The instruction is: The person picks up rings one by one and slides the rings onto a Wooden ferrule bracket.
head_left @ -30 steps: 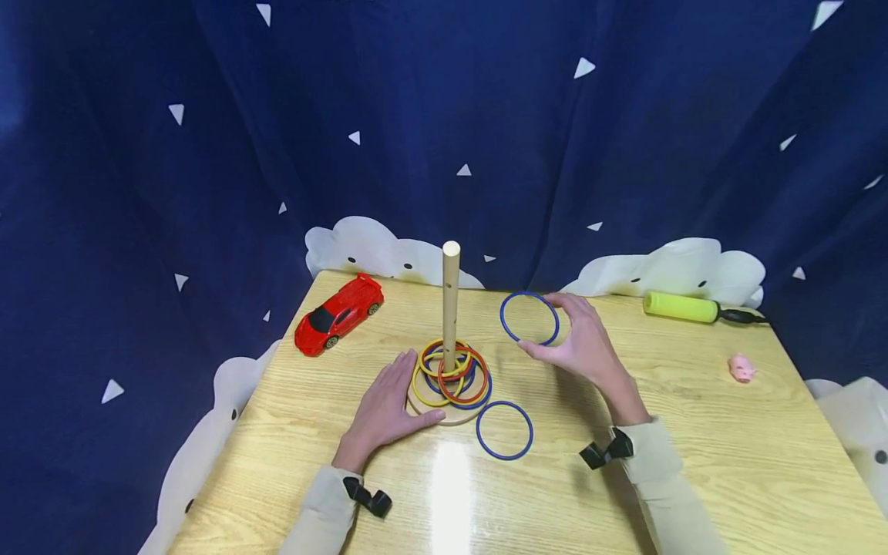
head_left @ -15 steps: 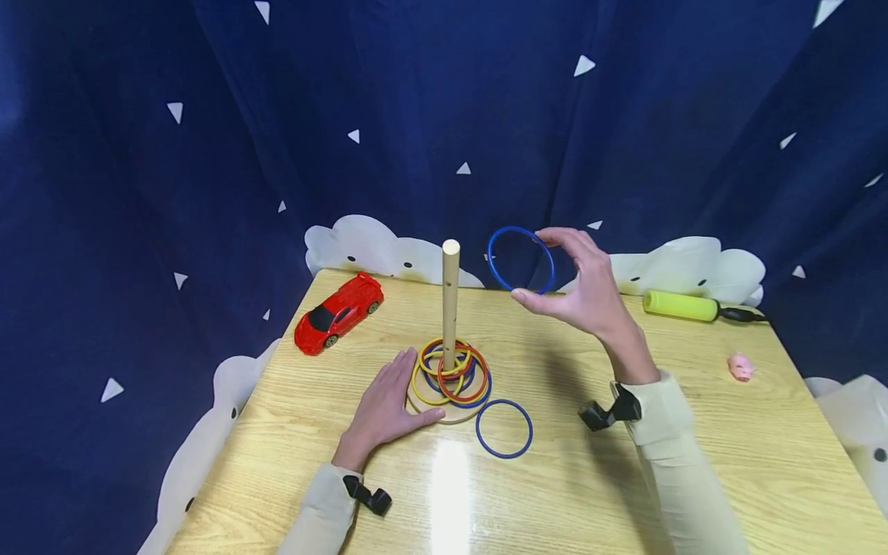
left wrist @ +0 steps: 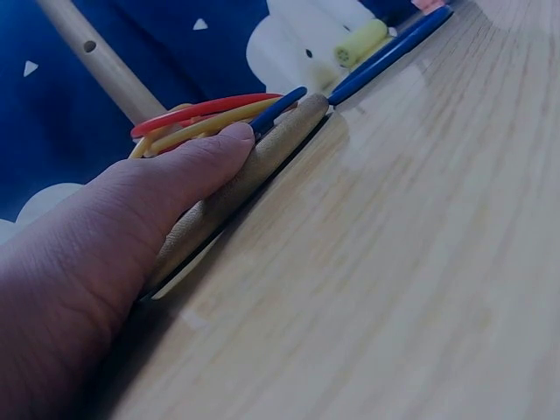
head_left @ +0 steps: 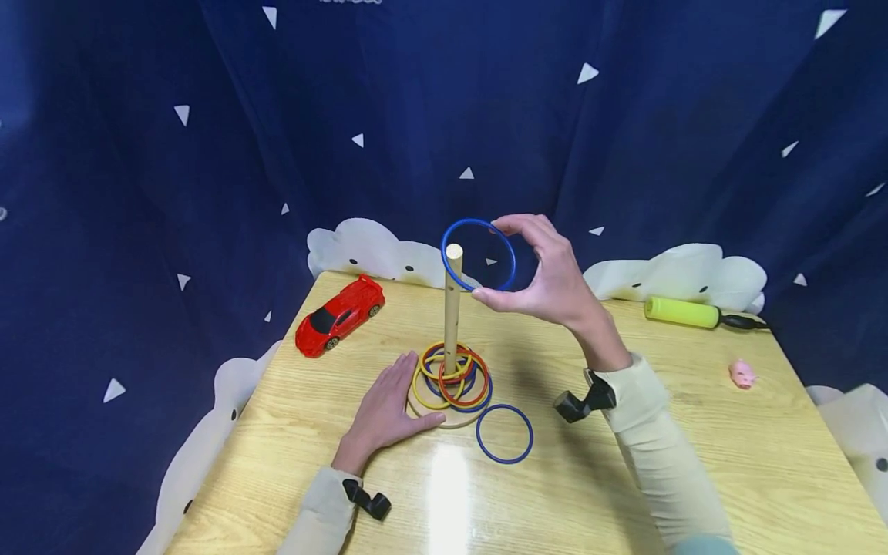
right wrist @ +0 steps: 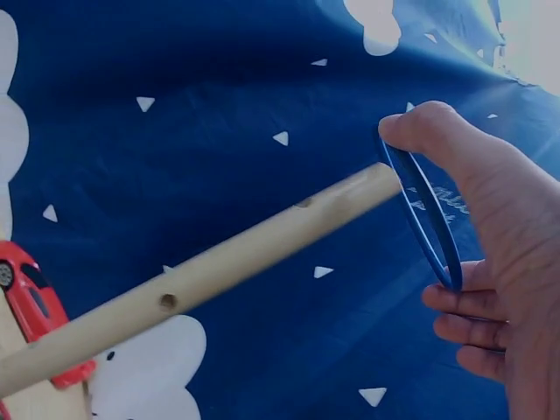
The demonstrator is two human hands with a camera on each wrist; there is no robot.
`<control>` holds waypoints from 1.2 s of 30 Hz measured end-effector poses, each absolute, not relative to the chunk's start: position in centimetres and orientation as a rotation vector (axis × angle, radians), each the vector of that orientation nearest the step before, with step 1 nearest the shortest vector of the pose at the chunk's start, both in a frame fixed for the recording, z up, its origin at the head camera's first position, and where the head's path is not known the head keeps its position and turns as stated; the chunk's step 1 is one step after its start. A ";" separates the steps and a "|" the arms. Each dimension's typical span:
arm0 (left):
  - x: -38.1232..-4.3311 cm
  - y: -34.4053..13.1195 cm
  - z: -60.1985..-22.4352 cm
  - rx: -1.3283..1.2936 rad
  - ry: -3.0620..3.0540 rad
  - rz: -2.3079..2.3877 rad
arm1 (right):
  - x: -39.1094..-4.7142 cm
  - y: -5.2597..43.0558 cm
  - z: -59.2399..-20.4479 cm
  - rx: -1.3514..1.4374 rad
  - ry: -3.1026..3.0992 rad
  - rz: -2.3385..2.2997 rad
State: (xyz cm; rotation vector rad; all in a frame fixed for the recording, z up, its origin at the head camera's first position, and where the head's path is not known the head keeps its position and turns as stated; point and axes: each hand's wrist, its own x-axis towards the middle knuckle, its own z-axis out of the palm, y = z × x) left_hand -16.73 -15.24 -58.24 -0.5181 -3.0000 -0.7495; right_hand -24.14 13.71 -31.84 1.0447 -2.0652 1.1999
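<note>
My right hand (head_left: 555,277) pinches a blue ring (head_left: 472,221) between thumb and fingertips, up at the top of a wooden peg (head_left: 452,324). From the head, the peg's tip shows inside the ring's left part; in the right wrist view the ring (right wrist: 429,206) stands right at the peg's end. Several red, yellow and blue rings (head_left: 487,385) lie around the peg's foot on a round wooden base (head_left: 451,422). My left hand (head_left: 385,408) rests against the base's left side, fingers straight, with its thumb (left wrist: 206,162) along the near rim.
Another blue ring (head_left: 532,435) lies flat on the table (head_left: 555,509), right of the base. A red toy car (head_left: 340,316) is at the back left. Towards the right are a yellow-green hand pump (head_left: 683,312) and a small pink pig (head_left: 742,375). A blue curtain (head_left: 416,92) hangs behind.
My right hand has lifted the blue ring from low over the table, then carried it left to the peg's top. My left hand has stayed at the base.
</note>
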 end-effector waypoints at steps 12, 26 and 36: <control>-16.8 -15.2 -58.3 -0.529 -2.958 -0.764 | -24.2 12.8 -37.5 0.988 -2.437 1.074; -16.8 -15.3 -58.1 -0.530 -2.955 -0.759 | -24.3 12.7 -45.5 0.905 -2.699 0.948; -16.7 -15.3 -58.3 -0.537 -2.951 -0.763 | -24.3 12.1 -50.0 0.908 -2.786 0.926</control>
